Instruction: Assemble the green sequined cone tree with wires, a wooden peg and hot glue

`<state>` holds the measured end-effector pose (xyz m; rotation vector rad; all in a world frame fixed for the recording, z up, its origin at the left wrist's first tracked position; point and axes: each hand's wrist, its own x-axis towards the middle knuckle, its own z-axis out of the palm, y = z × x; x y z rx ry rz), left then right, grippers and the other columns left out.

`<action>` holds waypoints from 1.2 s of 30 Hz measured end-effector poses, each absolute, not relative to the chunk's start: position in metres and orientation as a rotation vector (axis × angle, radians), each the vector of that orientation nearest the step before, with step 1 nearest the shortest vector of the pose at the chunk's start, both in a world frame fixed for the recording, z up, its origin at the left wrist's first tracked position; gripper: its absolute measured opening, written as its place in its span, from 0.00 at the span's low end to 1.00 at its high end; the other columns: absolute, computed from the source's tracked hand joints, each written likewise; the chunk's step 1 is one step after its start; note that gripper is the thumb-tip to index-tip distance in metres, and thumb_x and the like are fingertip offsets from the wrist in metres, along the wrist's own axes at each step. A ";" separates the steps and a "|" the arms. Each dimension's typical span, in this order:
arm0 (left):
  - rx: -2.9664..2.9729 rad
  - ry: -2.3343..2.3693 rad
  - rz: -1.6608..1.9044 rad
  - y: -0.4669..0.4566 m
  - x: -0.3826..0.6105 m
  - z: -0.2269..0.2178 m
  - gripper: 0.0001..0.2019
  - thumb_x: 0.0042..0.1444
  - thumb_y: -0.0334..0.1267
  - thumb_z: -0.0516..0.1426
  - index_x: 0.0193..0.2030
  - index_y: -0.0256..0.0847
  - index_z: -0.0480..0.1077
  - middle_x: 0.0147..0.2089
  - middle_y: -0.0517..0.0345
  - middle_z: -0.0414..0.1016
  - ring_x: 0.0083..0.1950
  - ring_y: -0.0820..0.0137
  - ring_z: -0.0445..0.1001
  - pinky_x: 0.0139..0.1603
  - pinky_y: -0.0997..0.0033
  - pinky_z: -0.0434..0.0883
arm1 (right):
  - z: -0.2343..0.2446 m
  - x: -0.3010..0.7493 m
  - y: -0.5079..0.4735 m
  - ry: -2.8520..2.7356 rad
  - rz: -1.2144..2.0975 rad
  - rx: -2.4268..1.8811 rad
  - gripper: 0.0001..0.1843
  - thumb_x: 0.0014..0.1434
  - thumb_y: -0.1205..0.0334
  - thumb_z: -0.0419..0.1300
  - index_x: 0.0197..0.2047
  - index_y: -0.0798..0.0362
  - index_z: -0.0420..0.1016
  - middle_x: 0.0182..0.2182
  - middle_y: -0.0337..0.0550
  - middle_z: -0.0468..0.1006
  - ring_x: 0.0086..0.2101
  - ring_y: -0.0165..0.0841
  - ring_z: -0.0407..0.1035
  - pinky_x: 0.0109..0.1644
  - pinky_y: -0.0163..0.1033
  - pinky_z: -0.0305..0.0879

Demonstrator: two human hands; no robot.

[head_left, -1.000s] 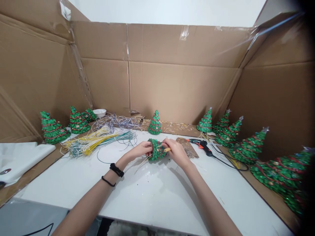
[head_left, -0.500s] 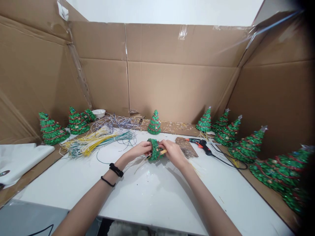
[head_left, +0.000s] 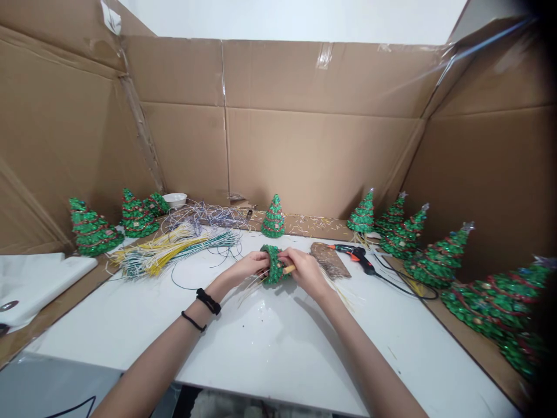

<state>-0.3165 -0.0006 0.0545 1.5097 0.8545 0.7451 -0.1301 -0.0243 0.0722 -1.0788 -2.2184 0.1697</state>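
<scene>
The right grip (head_left: 305, 273) has come in a little closer, and pale strands (head_left: 252, 288) now fan out below the small green tree (head_left: 274, 264). The tree is held up off the worktop (head_left: 265, 348), between the two grips and tilted, with its lower end partly hidden by fingers. The left grip (head_left: 246, 267) is clamped around the tree's left side. The right grip is clamped on its right side, and a wooden stick (head_left: 288, 269) shows between the tree and that hand.

Just right of the right grip lies a brown glittery pad (head_left: 328, 260), with a glue gun (head_left: 352, 253) beside it, its cord (head_left: 404, 283) trailing right. To the left lie bundled yellow and green wires (head_left: 174, 252). Finished trees (head_left: 91, 227) stand along the worktop's back and side edges, near a white bowl (head_left: 174, 200) and a cardboard wall (head_left: 313, 157).
</scene>
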 end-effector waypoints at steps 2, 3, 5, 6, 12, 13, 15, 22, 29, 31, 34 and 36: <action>1.490 0.831 0.738 0.000 -0.317 0.055 0.12 0.49 0.44 0.57 0.30 0.35 0.66 0.23 0.64 0.63 0.23 0.78 0.58 0.25 0.75 0.55 | 0.072 -0.129 -0.024 -2.215 0.148 -1.092 0.10 0.63 0.65 0.49 0.38 0.51 0.71 0.35 0.43 0.78 0.35 0.32 0.71 0.38 0.33 0.60; 1.483 0.827 0.735 0.000 -0.317 0.055 0.12 0.49 0.44 0.57 0.30 0.35 0.67 0.23 0.64 0.64 0.23 0.78 0.59 0.26 0.75 0.55 | 0.072 -0.129 -0.023 -2.206 0.134 -1.098 0.09 0.63 0.65 0.50 0.37 0.51 0.71 0.34 0.43 0.78 0.35 0.32 0.71 0.37 0.33 0.60; 1.478 0.830 0.731 -0.001 -0.318 0.056 0.11 0.49 0.43 0.57 0.31 0.35 0.67 0.24 0.64 0.64 0.24 0.77 0.59 0.26 0.75 0.55 | 0.070 -0.128 -0.022 -2.180 0.099 -1.122 0.10 0.63 0.63 0.50 0.36 0.51 0.71 0.32 0.43 0.78 0.33 0.32 0.70 0.36 0.33 0.59; 1.482 0.837 0.730 -0.002 -0.318 0.057 0.10 0.49 0.42 0.57 0.30 0.35 0.67 0.23 0.64 0.64 0.24 0.77 0.59 0.26 0.75 0.55 | 0.069 -0.128 -0.022 -2.167 0.084 -1.139 0.10 0.63 0.61 0.50 0.35 0.51 0.71 0.31 0.42 0.78 0.32 0.32 0.70 0.35 0.33 0.59; 1.522 0.864 0.722 -0.004 -0.318 0.063 0.11 0.49 0.43 0.56 0.29 0.36 0.66 0.23 0.65 0.62 0.24 0.77 0.56 0.26 0.75 0.53 | 0.066 -0.136 -0.025 -2.099 0.121 -1.224 0.12 0.64 0.59 0.48 0.34 0.50 0.71 0.31 0.41 0.78 0.31 0.32 0.70 0.34 0.33 0.57; 1.535 0.864 0.719 -0.005 -0.318 0.063 0.11 0.50 0.43 0.56 0.29 0.36 0.66 0.22 0.65 0.60 0.24 0.77 0.55 0.26 0.75 0.52 | 0.067 -0.136 -0.024 -2.098 0.137 -1.230 0.12 0.64 0.59 0.48 0.35 0.50 0.71 0.31 0.41 0.78 0.31 0.32 0.70 0.34 0.33 0.58; 1.560 0.875 0.718 -0.005 -0.318 0.063 0.11 0.50 0.43 0.55 0.27 0.36 0.64 0.21 0.66 0.57 0.23 0.77 0.53 0.25 0.74 0.50 | 0.072 -0.129 -0.020 -2.070 0.163 -1.243 0.11 0.63 0.59 0.48 0.40 0.49 0.71 0.31 0.41 0.78 0.31 0.33 0.70 0.35 0.34 0.58; 1.518 0.947 0.721 0.000 -0.317 0.057 0.13 0.45 0.46 0.56 0.26 0.38 0.62 0.23 0.65 0.60 0.23 0.77 0.54 0.25 0.74 0.49 | 0.079 -0.024 0.012 -1.455 -0.163 -2.006 0.19 0.61 0.63 0.46 0.54 0.57 0.64 0.40 0.56 0.76 0.40 0.42 0.70 0.41 0.41 0.61; 1.442 0.877 0.716 0.013 -0.314 0.038 0.16 0.43 0.49 0.58 0.24 0.39 0.61 0.23 0.66 0.58 0.21 0.79 0.51 0.23 0.75 0.47 | 0.031 0.025 0.027 -1.415 -0.314 -2.303 0.27 0.50 0.48 0.60 0.43 0.66 0.72 0.42 0.70 0.73 0.49 0.57 0.63 0.45 0.51 0.61; 1.415 0.856 0.738 0.011 -0.313 0.039 0.14 0.44 0.47 0.59 0.24 0.39 0.62 0.22 0.67 0.55 0.22 0.78 0.50 0.23 0.75 0.46 | 0.022 0.028 0.030 -1.420 -0.334 -2.319 0.27 0.50 0.47 0.59 0.42 0.65 0.73 0.42 0.70 0.74 0.48 0.57 0.64 0.44 0.51 0.61; 1.394 0.841 0.765 0.004 -0.311 0.043 0.13 0.45 0.47 0.59 0.26 0.38 0.64 0.21 0.67 0.54 0.23 0.77 0.49 0.24 0.75 0.45 | 0.017 0.035 0.032 -1.422 -0.367 -2.323 0.22 0.53 0.50 0.55 0.40 0.62 0.74 0.41 0.68 0.75 0.47 0.55 0.65 0.42 0.52 0.62; 1.392 0.818 0.773 0.001 -0.310 0.045 0.14 0.45 0.48 0.59 0.28 0.38 0.66 0.22 0.66 0.56 0.24 0.76 0.50 0.24 0.75 0.45 | 0.018 0.040 0.031 -1.424 -0.375 -2.312 0.19 0.54 0.52 0.53 0.38 0.60 0.75 0.39 0.66 0.76 0.45 0.55 0.67 0.41 0.51 0.62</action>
